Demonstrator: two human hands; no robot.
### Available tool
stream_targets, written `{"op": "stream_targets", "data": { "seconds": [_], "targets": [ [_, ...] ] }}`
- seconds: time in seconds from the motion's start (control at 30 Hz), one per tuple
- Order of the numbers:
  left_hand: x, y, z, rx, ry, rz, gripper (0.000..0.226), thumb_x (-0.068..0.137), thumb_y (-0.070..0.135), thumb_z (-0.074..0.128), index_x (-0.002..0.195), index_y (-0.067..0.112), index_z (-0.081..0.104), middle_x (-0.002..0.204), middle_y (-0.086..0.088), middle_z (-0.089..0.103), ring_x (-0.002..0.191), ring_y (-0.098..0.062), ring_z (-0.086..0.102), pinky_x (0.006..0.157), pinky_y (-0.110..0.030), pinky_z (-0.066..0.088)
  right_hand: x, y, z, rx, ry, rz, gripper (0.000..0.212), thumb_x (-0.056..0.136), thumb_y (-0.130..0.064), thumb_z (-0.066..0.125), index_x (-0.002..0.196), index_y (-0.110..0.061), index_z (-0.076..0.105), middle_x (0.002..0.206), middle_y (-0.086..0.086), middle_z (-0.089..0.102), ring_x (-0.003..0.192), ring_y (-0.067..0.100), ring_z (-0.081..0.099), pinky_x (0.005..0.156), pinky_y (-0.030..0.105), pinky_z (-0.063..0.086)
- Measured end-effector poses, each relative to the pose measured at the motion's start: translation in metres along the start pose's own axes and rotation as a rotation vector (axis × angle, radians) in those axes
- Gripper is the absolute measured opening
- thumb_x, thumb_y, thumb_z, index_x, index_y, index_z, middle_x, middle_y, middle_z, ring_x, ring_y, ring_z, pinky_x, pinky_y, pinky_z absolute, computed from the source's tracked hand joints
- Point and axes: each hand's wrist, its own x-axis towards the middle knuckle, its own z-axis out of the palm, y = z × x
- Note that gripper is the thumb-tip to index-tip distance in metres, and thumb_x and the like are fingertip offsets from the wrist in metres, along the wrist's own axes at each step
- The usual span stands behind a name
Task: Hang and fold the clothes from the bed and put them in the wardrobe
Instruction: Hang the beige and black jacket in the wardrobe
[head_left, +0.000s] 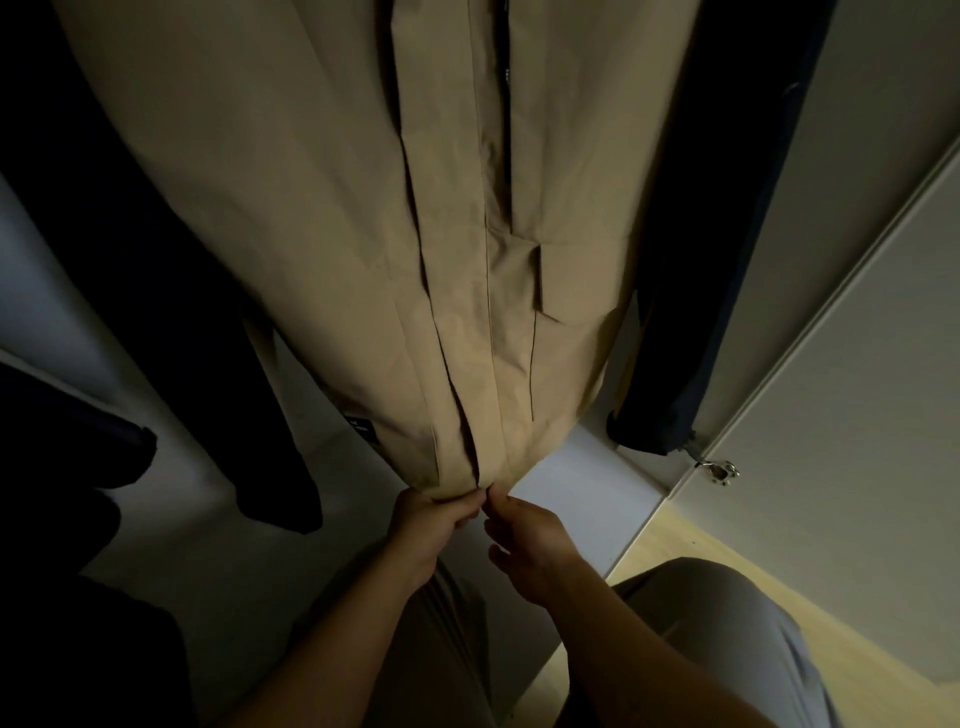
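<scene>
A long beige coat (322, 218) hangs inside the wardrobe and fills the middle of the view, its front opening running down to the hem. My left hand (431, 525) grips the left side of the hem at the bottom of the opening. My right hand (524, 540) pinches the right side of the hem right beside it, thumb and forefinger on the fabric, the other fingers loosely spread. The coat's top and any hanger are out of view.
Dark garments hang on both sides of the coat: one at the left (171, 291), a navy one at the right (727, 249). The white wardrobe floor (571, 483) lies below. A white door (857, 389) stands at the right, over light wooden flooring (727, 551).
</scene>
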Motion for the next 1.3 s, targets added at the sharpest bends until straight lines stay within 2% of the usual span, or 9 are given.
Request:
{"op": "stream_targets", "data": {
  "seconds": [0.13,0.33,0.47,0.73,0.87,1.0,1.13,1.23,1.3],
  "targets": [
    [-0.002,0.001,0.002,-0.007,0.030,-0.010,0.029,0.079,0.022,0.084,0.105,0.013,0.076,0.093,-0.003,0.078,0.094,-0.024,0.071,0.076,-0.033,0.054,-0.004,0.002,0.001,0.017,-0.048,-0.037,0.054,0.091,-0.037,0.070,0.134,-0.007,0.056,0.122,0.000,0.067,0.108,0.016,0.058,0.099,0.038,0.042],
    [-0.002,0.005,-0.003,0.024,0.055,-0.006,0.062,0.060,0.039,0.089,0.116,0.018,0.073,0.111,0.003,0.075,0.111,-0.019,0.066,0.102,-0.044,0.052,-0.004,0.001,-0.001,0.010,-0.133,-0.051,0.040,0.092,-0.034,0.070,0.122,-0.008,0.066,0.116,0.009,0.073,0.114,0.026,0.065,0.087,0.031,0.052],
    [0.000,0.005,-0.007,0.038,0.130,0.017,0.051,0.068,0.028,0.091,0.115,0.015,0.074,0.111,0.001,0.075,0.109,-0.020,0.068,0.101,-0.046,0.053,-0.003,0.001,0.008,-0.176,-0.062,-0.105,0.022,0.098,-0.040,0.061,0.110,-0.022,0.065,0.109,-0.006,0.074,0.106,0.014,0.064,0.080,0.027,0.051],
    [0.000,0.012,-0.008,0.013,0.138,-0.089,0.051,0.077,0.033,0.086,0.121,0.014,0.070,0.119,-0.004,0.071,0.113,-0.026,0.064,0.103,-0.046,0.051,0.005,0.006,0.025,-0.213,0.097,-0.153,0.011,0.101,-0.034,0.057,0.100,-0.024,0.062,0.108,0.000,0.070,0.103,0.018,0.064,0.082,0.032,0.052],
    [0.003,0.023,-0.011,-0.009,0.182,-0.217,0.052,0.079,0.039,0.082,0.122,0.013,0.067,0.120,-0.018,0.066,0.115,-0.038,0.061,0.088,-0.042,0.053,0.008,-0.008,0.033,-0.422,0.197,-0.109,0.029,0.098,-0.041,0.059,0.094,-0.013,0.064,0.097,0.008,0.069,0.086,0.020,0.064,0.074,0.032,0.054],
    [0.001,0.050,-0.019,0.225,0.145,-0.374,0.047,0.084,0.054,0.071,0.108,0.014,0.064,0.083,-0.010,0.063,0.066,-0.017,0.055,0.055,-0.027,0.043,0.005,-0.037,0.046,-0.736,0.403,-0.070,0.049,0.099,-0.053,0.050,0.120,-0.008,0.051,0.113,0.012,0.057,0.102,0.028,0.057,0.091,0.040,0.052],
    [0.001,0.100,-0.030,0.520,0.090,-0.293,0.027,0.095,0.041,0.063,0.090,0.015,0.057,0.082,-0.010,0.063,0.060,-0.018,0.057,0.063,-0.030,0.053,-0.022,-0.092,0.064,-0.561,0.546,-0.384,0.059,0.098,-0.049,0.054,0.142,-0.013,0.038,0.137,0.018,0.045,0.122,0.037,0.050,0.103,0.049,0.046],
    [-0.006,0.169,-0.041,0.772,0.140,0.056,0.025,0.092,0.036,0.066,0.103,0.013,0.065,0.112,-0.019,0.068,0.096,-0.033,0.067,0.086,-0.041,0.055,-0.062,-0.159,0.084,-0.497,0.630,-0.735,0.048,0.100,-0.035,0.053,0.140,-0.011,0.041,0.137,0.017,0.044,0.126,0.037,0.047,0.104,0.043,0.039],
    [-0.018,0.227,-0.049,0.817,0.304,0.303,0.022,0.092,0.030,0.065,0.104,0.012,0.068,0.113,-0.017,0.068,0.104,-0.036,0.064,0.089,-0.041,0.055,-0.098,-0.206,0.099,-0.466,0.607,-0.963,0.035,0.101,-0.031,0.052,0.131,-0.013,0.049,0.132,0.011,0.047,0.119,0.031,0.051,0.099,0.040,0.042]
  ]
}}
